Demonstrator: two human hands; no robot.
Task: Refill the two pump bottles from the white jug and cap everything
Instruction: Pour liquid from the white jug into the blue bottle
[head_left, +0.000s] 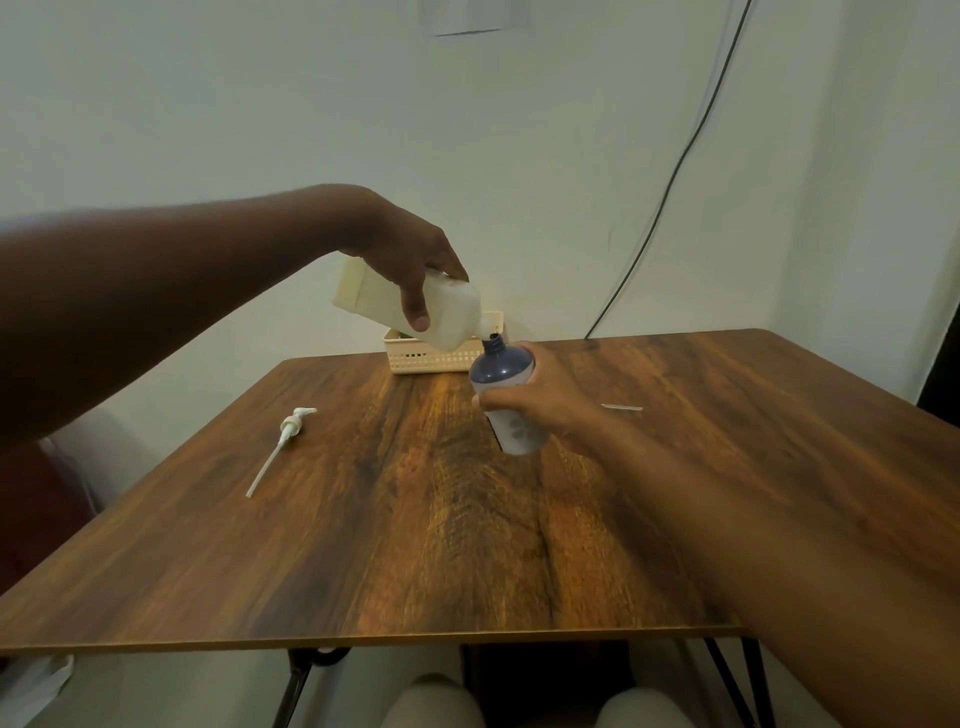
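Note:
My left hand (410, 260) grips the white jug (452, 319), tipped steeply so its spout points down to the right. The spout sits just above the open neck of a blue and white bottle (501, 366). My right hand (540, 402) wraps around that bottle's middle and holds it tilted above the wooden table (415, 519). A white pump head with its long dip tube (283, 434) lies loose on the table to the left. Only one bottle is in view.
A cream slotted basket (426, 358) stands at the table's far edge, behind the jug. A thin pale stick (622, 407) lies on the table right of the bottle. A black cable (675, 171) hangs down the wall. My knees show below the near edge.

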